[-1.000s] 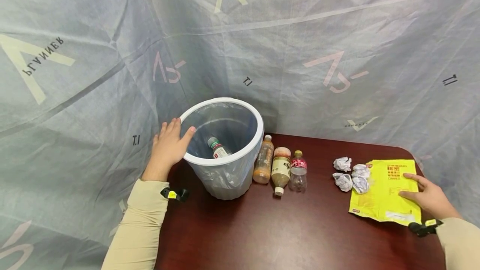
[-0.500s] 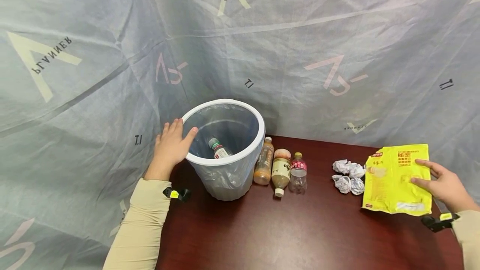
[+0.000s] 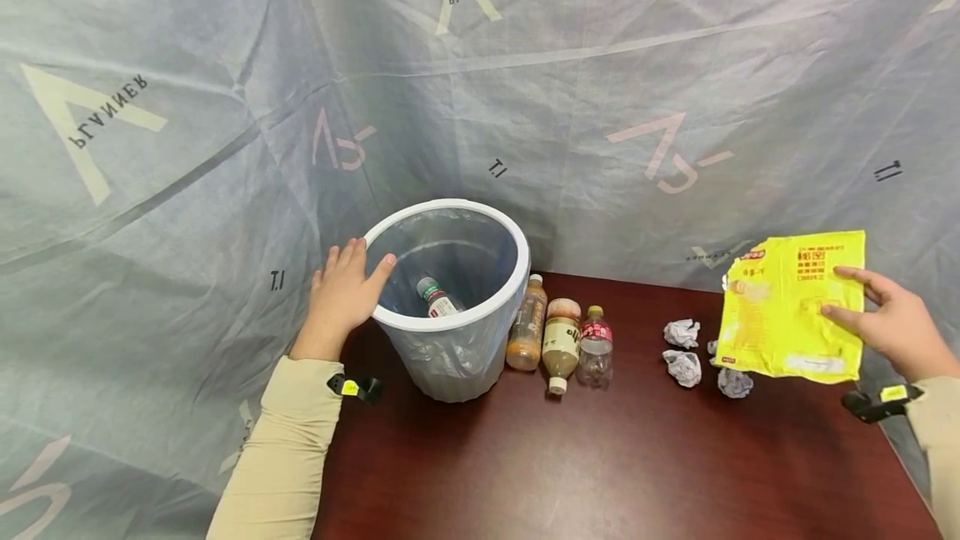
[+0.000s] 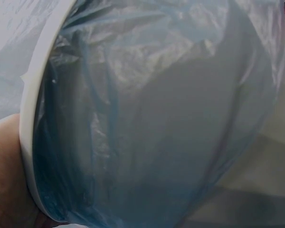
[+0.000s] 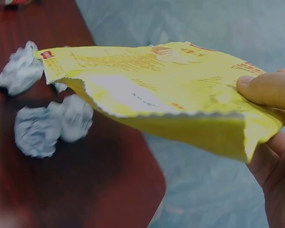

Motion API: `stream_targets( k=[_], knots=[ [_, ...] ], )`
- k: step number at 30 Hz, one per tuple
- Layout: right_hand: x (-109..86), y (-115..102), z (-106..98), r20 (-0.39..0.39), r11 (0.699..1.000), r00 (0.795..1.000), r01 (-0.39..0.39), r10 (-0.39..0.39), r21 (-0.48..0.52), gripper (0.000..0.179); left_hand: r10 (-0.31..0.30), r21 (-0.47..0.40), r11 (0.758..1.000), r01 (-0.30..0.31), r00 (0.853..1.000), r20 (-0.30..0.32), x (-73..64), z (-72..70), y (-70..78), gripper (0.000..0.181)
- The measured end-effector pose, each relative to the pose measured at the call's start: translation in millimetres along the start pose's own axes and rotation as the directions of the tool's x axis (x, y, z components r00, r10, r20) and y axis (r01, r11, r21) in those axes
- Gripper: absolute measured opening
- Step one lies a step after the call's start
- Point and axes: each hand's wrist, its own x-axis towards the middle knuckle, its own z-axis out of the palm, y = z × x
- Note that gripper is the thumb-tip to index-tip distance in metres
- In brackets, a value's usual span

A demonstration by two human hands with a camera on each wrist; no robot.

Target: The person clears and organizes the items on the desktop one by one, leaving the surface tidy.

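Observation:
In the head view, my right hand (image 3: 896, 319) pinches the right edge of a yellow snack bag (image 3: 795, 307), thumb on top and fingers beneath. The bag (image 5: 156, 90) is held up, its near edge gaping in the right wrist view. Crumpled paper balls (image 3: 682, 367) lie on the table below and left of it; one is partly hidden by the bag. My left hand (image 3: 343, 300) rests on the left side of the white rim (image 3: 431, 324) of a bin with a clear liner, fingers extended. Inside the bin lies a plastic bottle (image 3: 438, 297) with a green cap.
Right of the bin, three plastic bottles lie side by side: an orange-tinted one (image 3: 527, 327), one with a cream label (image 3: 562, 340) and one with a red label (image 3: 596, 348). The dark red table (image 3: 570, 457) is backed by grey cloth (image 3: 570, 90).
My right hand has lifted the snack bag off the table and the paper balls, raising it toward the back. One paper ball has shifted slightly rightward. The left hand stays at the bin rim.

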Motion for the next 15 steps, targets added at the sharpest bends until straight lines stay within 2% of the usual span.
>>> stream_targets(
  k=[7,15],
  knots=[
    [20.6,-44,-8,-0.005,0.999,0.999,0.033,-0.033,-0.006,0.081,-0.001,0.002,1.0,0.001,1.0,-0.002,1.0,-1.1,0.7,0.091],
    [41.2,-113,-13,0.021,0.993,0.993,0.116,-0.116,0.036,0.075,-0.009,0.0,1.0,0.009,1.0,0.003,3.7,1.5,-0.1,0.094]
  ],
)
